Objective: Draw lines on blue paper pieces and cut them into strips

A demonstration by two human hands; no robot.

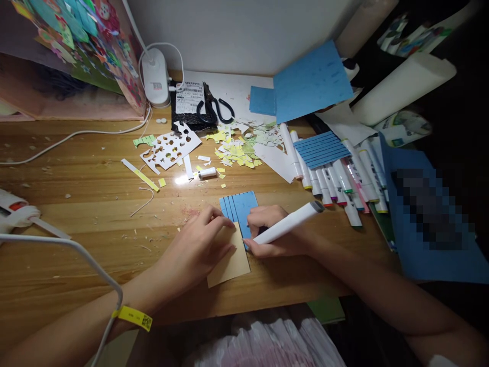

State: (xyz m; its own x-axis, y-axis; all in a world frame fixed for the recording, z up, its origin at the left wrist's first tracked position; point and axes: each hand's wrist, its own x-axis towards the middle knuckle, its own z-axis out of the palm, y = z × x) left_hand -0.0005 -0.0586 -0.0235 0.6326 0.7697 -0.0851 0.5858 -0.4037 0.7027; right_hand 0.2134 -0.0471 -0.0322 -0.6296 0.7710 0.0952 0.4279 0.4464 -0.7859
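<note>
The small blue card (244, 208) lay flat on the wooden table (91, 209), with a few dark lines drawn on its left part. A tan card (229, 267) lay partly on top of the small blue card, and the rest of it poked out toward the person. The person's left hand (202, 237) was at the left of the small blue card and pushed down on the tan card, its thumb and fingertips spread apart. The right hand (286, 242) was at the right of the small blue card, and its thumb and fingers pinched a fat white marker (286, 224). This marker leaned, with its gray end up and to the right, and its tip was too hidden to see. Behind the small blue card and to its right was a bunch of markers (338, 178), and on top of them sat a striped blue card (321, 149). A big blue sheet (313, 84) was even farther behind the small blue card, also to the right. Straight behind the small blue card was a messy pile of yellow and pale scraps (235, 150). Dark scissors (209, 98) and a white sheet full of holes (162, 159) were behind the small blue card and to its left.
</note>
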